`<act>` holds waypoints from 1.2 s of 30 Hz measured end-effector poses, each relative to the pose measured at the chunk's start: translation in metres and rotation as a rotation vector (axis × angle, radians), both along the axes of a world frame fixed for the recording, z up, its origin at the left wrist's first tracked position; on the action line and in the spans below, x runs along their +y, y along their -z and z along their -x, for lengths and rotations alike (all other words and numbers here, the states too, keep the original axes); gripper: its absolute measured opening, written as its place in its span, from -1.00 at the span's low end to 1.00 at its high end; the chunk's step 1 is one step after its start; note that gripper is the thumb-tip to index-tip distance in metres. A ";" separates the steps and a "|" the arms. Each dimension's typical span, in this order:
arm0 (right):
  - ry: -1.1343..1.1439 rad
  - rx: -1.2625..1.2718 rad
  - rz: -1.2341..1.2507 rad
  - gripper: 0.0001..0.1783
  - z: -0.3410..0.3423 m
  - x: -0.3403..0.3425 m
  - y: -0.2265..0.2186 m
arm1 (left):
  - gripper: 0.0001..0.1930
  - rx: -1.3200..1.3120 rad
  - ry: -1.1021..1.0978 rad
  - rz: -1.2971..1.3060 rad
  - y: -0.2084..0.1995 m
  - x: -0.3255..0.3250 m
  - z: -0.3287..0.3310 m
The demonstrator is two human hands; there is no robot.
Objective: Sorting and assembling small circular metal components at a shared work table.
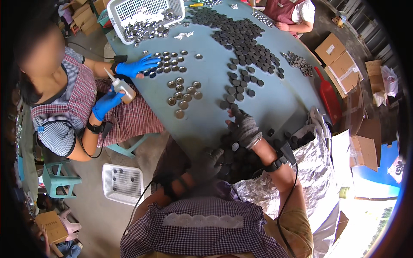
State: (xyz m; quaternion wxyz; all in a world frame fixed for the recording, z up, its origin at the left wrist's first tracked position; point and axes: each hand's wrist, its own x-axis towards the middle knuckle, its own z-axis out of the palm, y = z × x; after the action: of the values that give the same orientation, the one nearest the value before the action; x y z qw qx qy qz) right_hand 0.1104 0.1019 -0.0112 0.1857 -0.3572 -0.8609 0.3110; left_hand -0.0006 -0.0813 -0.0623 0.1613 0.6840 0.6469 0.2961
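Note:
My right hand (246, 130), in a grey fingerless-looking glove, reaches over the table's near edge. Its fingertips are apart and touch or nearly touch the closest of the round black caps (231, 99) on the tabletop. Lower and to the left, my left hand (205, 165) in a darker glove hangs beside a heap of black caps (234, 165) near my lap. Shadow and blur hide its fingers, so I cannot tell what it holds. A silvery sack (301, 172) lies around the right side of that heap.
On the blue-grey table (206, 124) lie shiny metal caps (180, 95). A co-worker's blue-gloved hand (140, 66) touches some; the other holds a squeeze bottle (124, 89). A white basket (146, 21) stands far left, a red dustpan (329, 99) right. Another person (292, 17) sits opposite.

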 end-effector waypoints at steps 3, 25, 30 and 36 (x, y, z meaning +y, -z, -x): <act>-0.051 0.082 0.416 -0.68 -0.017 -0.011 0.007 | -0.50 -0.192 -0.059 -0.170 -0.005 0.009 0.001; -0.110 0.470 0.860 -0.48 -0.010 -0.032 0.011 | -0.38 -0.497 -0.134 -0.389 -0.030 0.037 0.034; -0.083 0.496 1.092 -0.43 -0.009 -0.023 0.005 | -0.31 -0.430 -0.159 -0.373 -0.017 0.039 0.044; -0.088 0.439 1.097 -0.60 0.005 -0.013 0.015 | -0.37 -0.424 -0.197 -0.363 -0.023 0.043 0.052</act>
State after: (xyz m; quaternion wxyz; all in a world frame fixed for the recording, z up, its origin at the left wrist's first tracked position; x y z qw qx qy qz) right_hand 0.1051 0.0892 -0.0261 0.1344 -0.2922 -0.5298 0.7847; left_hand -0.0523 -0.0387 -0.0396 0.1383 0.5584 0.5986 0.5575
